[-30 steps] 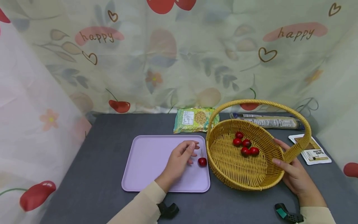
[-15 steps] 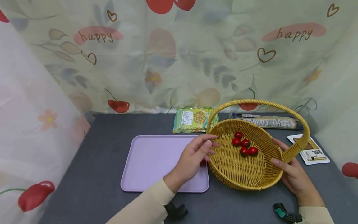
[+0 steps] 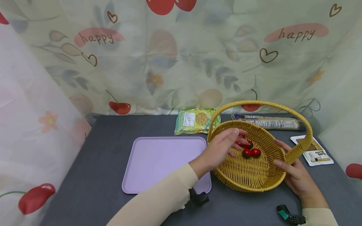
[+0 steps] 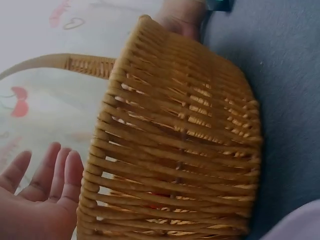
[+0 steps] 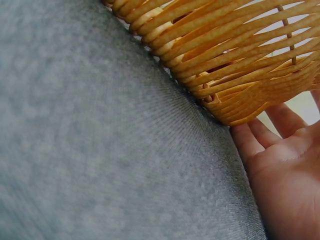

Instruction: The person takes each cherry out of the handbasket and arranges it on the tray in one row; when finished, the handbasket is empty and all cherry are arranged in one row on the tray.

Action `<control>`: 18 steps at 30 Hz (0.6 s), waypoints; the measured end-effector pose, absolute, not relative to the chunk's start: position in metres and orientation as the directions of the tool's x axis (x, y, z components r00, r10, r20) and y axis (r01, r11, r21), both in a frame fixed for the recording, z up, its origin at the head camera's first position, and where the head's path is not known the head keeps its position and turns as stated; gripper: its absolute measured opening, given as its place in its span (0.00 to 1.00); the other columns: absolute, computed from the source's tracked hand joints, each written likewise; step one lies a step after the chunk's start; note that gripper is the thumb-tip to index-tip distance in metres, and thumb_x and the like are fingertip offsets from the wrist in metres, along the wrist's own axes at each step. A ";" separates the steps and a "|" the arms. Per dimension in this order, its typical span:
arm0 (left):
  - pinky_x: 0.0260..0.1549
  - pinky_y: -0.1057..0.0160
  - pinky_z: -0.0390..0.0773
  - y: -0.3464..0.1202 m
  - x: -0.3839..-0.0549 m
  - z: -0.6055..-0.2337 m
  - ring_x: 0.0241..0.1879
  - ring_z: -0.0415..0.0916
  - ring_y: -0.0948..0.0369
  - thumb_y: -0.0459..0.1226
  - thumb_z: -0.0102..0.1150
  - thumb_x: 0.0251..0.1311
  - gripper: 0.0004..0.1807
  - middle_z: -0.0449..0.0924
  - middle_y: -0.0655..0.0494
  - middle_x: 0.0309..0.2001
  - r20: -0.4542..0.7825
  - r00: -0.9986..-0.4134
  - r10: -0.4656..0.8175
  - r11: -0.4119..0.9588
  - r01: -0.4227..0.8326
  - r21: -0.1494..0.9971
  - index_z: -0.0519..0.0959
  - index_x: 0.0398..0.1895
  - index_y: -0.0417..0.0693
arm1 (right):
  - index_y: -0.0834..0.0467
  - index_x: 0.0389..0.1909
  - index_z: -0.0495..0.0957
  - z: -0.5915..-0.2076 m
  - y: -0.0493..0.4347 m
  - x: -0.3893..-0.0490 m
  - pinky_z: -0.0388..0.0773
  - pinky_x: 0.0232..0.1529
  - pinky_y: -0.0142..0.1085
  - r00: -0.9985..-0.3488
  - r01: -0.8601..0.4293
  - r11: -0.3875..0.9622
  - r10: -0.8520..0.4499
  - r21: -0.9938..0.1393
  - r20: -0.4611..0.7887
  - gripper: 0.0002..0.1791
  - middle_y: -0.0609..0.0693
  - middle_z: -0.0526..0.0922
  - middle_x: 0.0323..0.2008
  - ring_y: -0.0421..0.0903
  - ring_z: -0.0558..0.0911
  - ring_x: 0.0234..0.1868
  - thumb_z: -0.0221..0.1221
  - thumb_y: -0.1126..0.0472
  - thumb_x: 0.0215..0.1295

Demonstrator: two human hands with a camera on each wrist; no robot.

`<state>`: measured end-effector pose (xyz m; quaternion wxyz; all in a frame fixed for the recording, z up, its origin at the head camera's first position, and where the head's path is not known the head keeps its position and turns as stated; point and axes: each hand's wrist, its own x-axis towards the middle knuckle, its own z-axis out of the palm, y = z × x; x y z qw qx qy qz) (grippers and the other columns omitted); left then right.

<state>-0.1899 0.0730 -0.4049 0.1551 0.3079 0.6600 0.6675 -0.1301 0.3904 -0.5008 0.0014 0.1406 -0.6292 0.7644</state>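
Taking twelve o'clock as the far side, nine o'clock of the round golden-brown wicker basket [image 3: 249, 175] is the flat rectangular pale-purple plastic tray [image 3: 152, 166]. Its visible part shows no fruit; a cream sleeve [image 3: 167, 191] and the wrist hide some of its right side, so I cannot tell what lies there.

The left hand [image 3: 219, 150] crosses the basket's rim from nine o'clock, fingers loosely extended, nothing visible in its grasp, the tips over the glossy dark-red round cherries [image 3: 247, 153]. Whether it touches them I cannot tell. The cherries lie together on the basket's floor, a little towards twelve. The right hand [image 3: 298, 175] grips the basket's wall at three o'clock, thumb over the rim by the handle's foot. I judge the steadying done and the handling of the fruit unfinished, with these cherries still in the basket.

Counted left to right: one tray; one green-and-yellow glossy plastic packet [image 3: 195, 122] at ten o'clock of the basket; one basket; five visible cherries, some partly covered by fingers; at least one long dark-edged plastic packet [image 3: 282, 125] at one; one flat white-and-brown pouch [image 3: 316, 153] at three; two hands; one dark grey tabletop [image 3: 96, 175].
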 end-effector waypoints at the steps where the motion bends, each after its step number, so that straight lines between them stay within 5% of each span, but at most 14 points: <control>1: 0.42 0.58 0.86 0.077 -0.193 -0.403 0.50 0.85 0.59 0.55 0.35 0.90 0.30 0.87 0.58 0.54 0.194 -0.757 0.624 -0.065 0.197 0.978 0.77 0.73 0.47 | 0.55 0.89 0.51 -0.501 0.391 -0.130 0.83 0.57 0.40 -0.960 -0.179 -0.208 -0.175 -0.962 0.216 0.41 0.53 0.65 0.78 0.44 0.75 0.72 0.45 0.79 0.80; 13: 0.44 0.53 0.85 0.117 -0.225 -0.404 0.48 0.83 0.61 0.64 0.31 0.86 0.35 0.85 0.61 0.59 -0.052 -0.730 0.681 0.156 0.075 0.985 0.75 0.78 0.58 | 0.55 0.89 0.51 -0.501 0.392 -0.132 0.83 0.57 0.41 -0.959 -0.167 -0.215 -0.189 -0.962 0.209 0.40 0.52 0.67 0.77 0.44 0.76 0.70 0.44 0.79 0.80; 18: 0.50 0.54 0.82 0.123 -0.233 -0.418 0.53 0.82 0.61 0.64 0.39 0.85 0.32 0.83 0.65 0.60 -0.113 -0.710 0.695 0.246 0.088 0.965 0.76 0.77 0.62 | 0.56 0.89 0.50 -0.502 0.391 -0.131 0.83 0.57 0.41 -0.958 -0.179 -0.209 -0.185 -0.961 0.218 0.41 0.52 0.65 0.78 0.44 0.76 0.71 0.44 0.79 0.80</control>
